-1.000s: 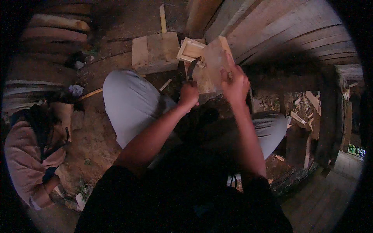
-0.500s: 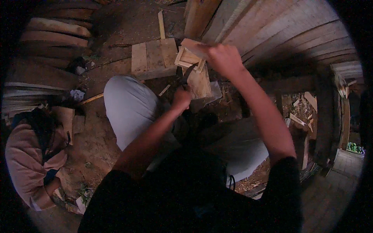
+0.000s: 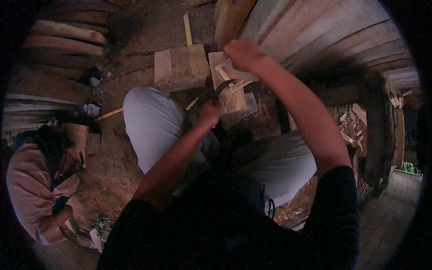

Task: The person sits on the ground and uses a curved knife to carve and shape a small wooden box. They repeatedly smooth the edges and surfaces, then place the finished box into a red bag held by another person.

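My left hand (image 3: 209, 114) is closed round the handle of a knife with a dark, curved blade (image 3: 223, 87). The blade reaches up to the near corner of a small frame of light wooden strips (image 3: 240, 85). At the upper side of this frame, my right hand (image 3: 245, 55) is closed, gripping it from above; the fingers hide where they hold it, and the frame is partly blurred. Beneath lies a pale wooden board (image 3: 232, 102), tilted towards me between my knees.
Beside the board stands a low wooden block of planks (image 3: 180, 65), with a yellowish stick (image 3: 187, 29) behind it. Another person (image 3: 42, 175) sits at the left. Wooden plank walls (image 3: 333, 31) rise on the right; wood scraps (image 3: 348, 128) lie past my right arm.
My right hand has moved up and slightly left, and the wooden frame has turned and shifted right and down. The knife has stayed nearly in place.
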